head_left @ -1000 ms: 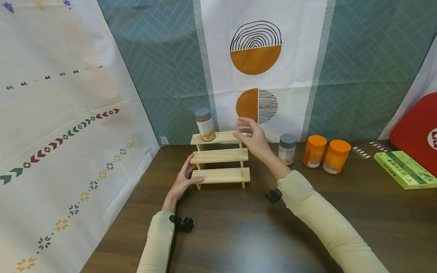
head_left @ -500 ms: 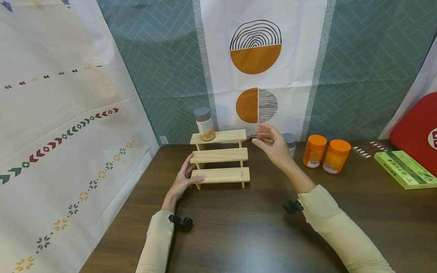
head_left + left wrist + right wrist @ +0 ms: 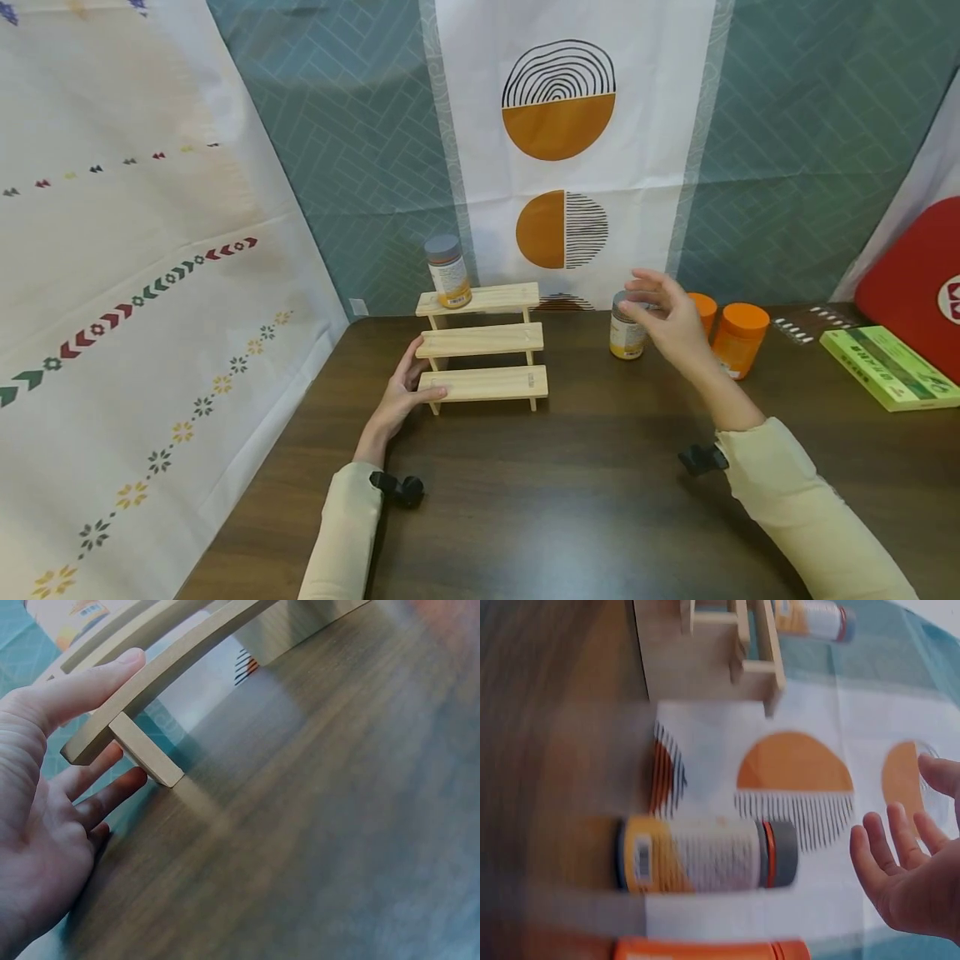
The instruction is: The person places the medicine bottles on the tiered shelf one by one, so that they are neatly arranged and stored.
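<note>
A small three-step wooden display shelf [image 3: 480, 340] stands on the table. My left hand [image 3: 393, 400] holds its left end; in the left wrist view the thumb lies on top of the lowest step and the other fingers reach beneath, beside the leg. On the top step, at the left, sits a grey-lidded jar [image 3: 450, 277]. A second grey-lidded jar [image 3: 705, 855] stands upright on the table right of the shelf. My right hand [image 3: 671, 321] hovers in front of that jar's lid, fingers loosely bent and holding nothing; the right wrist view shows a gap between hand and jar.
Two orange jars, one partly behind my right hand, stand to the right; the farther right jar [image 3: 741, 337] shows more fully. Beyond lie a green box [image 3: 892, 367] and a red case [image 3: 915, 292]. Patterned cloth [image 3: 585, 167] hangs behind the table [image 3: 525, 500].
My right hand has moved right, from beside the shelf's top step to the second grey-lidded jar. My left hand stays on the shelf.
</note>
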A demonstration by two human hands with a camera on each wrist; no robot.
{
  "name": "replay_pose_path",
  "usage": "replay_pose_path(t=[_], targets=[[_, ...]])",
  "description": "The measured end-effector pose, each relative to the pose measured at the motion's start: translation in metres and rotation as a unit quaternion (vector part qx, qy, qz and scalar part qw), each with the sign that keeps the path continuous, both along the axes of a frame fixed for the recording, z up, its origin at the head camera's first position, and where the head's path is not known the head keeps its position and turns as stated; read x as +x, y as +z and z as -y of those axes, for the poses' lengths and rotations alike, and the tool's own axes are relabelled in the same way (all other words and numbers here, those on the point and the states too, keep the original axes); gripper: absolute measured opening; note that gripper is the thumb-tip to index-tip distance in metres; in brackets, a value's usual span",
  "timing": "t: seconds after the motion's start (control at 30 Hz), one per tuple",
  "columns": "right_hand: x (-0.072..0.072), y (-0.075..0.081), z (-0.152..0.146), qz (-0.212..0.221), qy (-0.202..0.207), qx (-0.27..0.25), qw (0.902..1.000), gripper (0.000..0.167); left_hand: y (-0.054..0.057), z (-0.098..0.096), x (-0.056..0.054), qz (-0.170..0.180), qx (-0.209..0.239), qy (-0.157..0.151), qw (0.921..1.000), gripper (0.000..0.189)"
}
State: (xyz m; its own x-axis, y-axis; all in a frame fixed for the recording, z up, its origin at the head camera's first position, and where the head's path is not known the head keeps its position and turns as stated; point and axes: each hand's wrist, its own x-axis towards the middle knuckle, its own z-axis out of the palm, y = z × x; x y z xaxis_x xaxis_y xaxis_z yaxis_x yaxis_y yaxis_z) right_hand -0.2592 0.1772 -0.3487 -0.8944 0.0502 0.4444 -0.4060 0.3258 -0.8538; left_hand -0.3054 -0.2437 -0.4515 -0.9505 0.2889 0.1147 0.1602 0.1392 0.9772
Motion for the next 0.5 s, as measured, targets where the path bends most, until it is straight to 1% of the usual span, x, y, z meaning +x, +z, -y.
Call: replay_pose_path(t=[0.13,0.3,0.4,0.5], targets=[[0.004,0.011,-0.025,-0.001,-0.037,0.014,0.9992,0.054,0.004,-0.001,-0.001,-0.005,0.002,0.000,1.0000,0.100],[0.008,0.022,-0.064,0.025,-0.083,0.034,0.9957,0.054,0.005,-0.002,-0.001,-0.009,0.001,-0.008,0.9999,0.100],[0.010,0.022,-0.087,0.052,-0.101,0.049,0.9923,0.057,0.002,-0.001,0.000,-0.013,-0.001,-0.008,0.9999,0.099],[0.015,0.019,-0.107,0.087,-0.110,0.066,0.9879,0.063,-0.002,0.001,0.004,-0.013,-0.002,-0.007,0.9999,0.098]])
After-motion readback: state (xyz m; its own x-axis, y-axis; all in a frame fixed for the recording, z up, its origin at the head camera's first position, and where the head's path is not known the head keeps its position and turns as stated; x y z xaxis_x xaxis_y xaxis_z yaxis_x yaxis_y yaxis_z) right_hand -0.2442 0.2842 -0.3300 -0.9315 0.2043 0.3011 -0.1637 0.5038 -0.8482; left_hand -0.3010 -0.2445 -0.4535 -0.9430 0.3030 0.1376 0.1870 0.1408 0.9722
